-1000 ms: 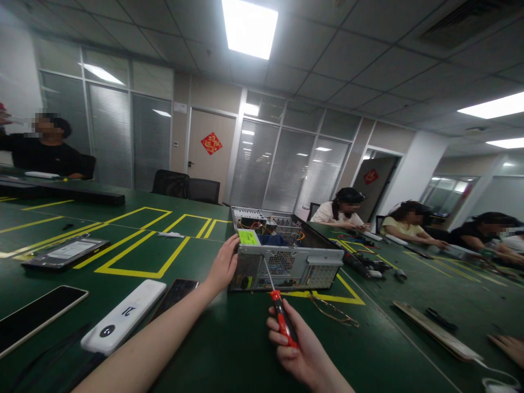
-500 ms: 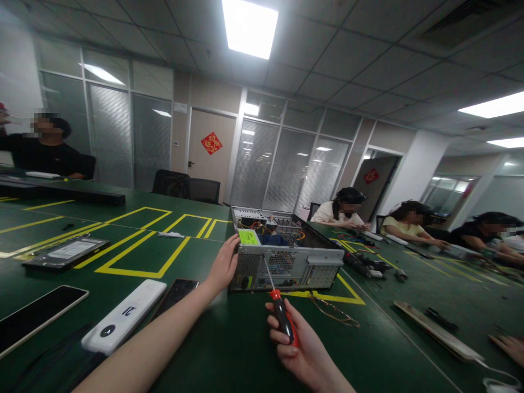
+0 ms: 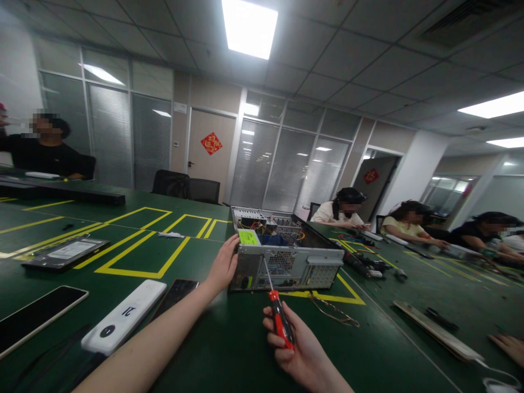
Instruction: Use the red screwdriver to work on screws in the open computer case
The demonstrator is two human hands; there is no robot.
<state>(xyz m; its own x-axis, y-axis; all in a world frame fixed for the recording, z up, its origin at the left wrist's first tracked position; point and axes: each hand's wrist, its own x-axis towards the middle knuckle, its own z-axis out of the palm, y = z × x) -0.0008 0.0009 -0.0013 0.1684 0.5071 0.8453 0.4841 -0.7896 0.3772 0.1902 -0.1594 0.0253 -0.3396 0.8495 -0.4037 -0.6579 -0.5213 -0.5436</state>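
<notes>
Nearest the camera, the person's right hand (image 3: 297, 349) is closed around the red handle of a screwdriver (image 3: 279, 322); the metal shaft slants up and away, and its tip meets the rear panel of the computer case (image 3: 311, 267), near the fan grille. The left hand (image 3: 223, 267), at the end of a bare forearm reaching in from the lower left, clasps the case's left rear corner, thumb near the green label on top. The case lies open-topped on the green table (image 3: 229, 355), cables showing inside, over a corner of yellow tape lines (image 3: 139, 251). Left of the forearm lie a white device (image 3: 123, 316) marked "21", a dark phone (image 3: 176, 292) just beside it, and a larger phone (image 3: 36, 314) at the edge; farther off sits a flat grey drive (image 3: 65, 252). Right of the screwdriver lies a thin wire loop (image 3: 333, 311); another person's hand (image 3: 510, 345) rests at the right edge. Beyond, seated co-workers (image 3: 409, 224) bend over the table; another person in black (image 3: 45, 153) sits far left.
</notes>
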